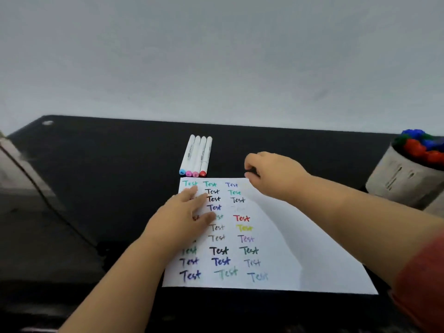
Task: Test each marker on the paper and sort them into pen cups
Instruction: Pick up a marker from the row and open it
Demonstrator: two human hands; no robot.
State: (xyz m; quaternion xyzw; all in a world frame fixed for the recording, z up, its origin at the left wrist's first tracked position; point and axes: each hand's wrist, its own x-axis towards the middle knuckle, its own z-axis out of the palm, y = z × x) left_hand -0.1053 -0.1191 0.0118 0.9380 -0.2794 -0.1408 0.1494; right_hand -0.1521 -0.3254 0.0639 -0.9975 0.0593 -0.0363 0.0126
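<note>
A white paper (300, 248) lies on the black desk, covered with several coloured "Test" words. My left hand (185, 212) rests flat on its left side with straight fingers. My right hand (271, 174) hovers over the paper's top edge with its fingers curled; something small and dark shows at the fingertips, and I cannot tell what it is. Several white markers (198, 155) with blue, pink and red caps lie side by side just beyond the paper. A grey pen cup (406, 179) with red, blue and green marker caps stands at the right edge.
The black desk (108, 164) ends at a grey wall behind. A dark cable (60, 212) runs down the left side next to a pale object at the left edge. A small silver disc (47, 122) sits at the desk's far left corner.
</note>
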